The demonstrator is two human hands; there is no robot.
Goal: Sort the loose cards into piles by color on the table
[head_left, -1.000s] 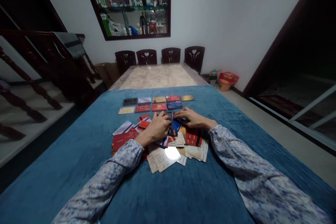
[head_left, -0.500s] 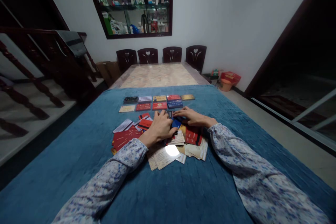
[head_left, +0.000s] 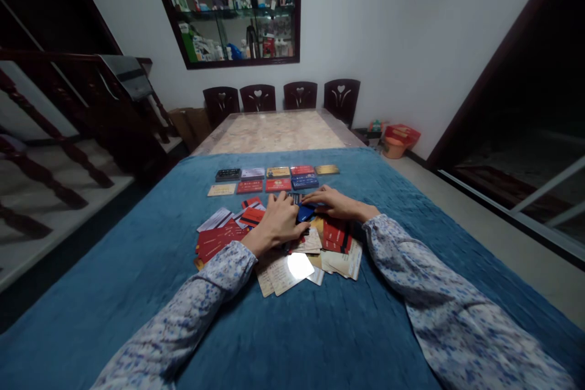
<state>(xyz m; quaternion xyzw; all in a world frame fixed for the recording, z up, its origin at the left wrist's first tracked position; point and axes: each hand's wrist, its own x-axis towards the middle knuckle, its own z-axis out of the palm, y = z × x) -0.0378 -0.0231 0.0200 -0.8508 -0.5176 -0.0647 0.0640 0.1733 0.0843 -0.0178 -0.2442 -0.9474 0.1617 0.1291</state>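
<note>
Over the middle of a loose pile of cards, my left hand has its fingers bent down and its thumb out to the right; its fingertips are partly hidden. Facing it is my right hand, its fingers closed at the edge of a blue card lying between both hands. Just beyond this card a dark card shows between my fingertips. Red cards spread left of my left hand, and more red cards lie below my right hand. Cream cards fan out nearest me, one catching bright glare.
Behind the pile stand two rows of sorted cards, including a black stack, a blue stack and a gold card. A blue cloth covers the table's near part. Dark chairs stand at the far end.
The blue card between my hands has shifted slightly away from me and turned, showing more of its face. Both hands stay almost in place.
</note>
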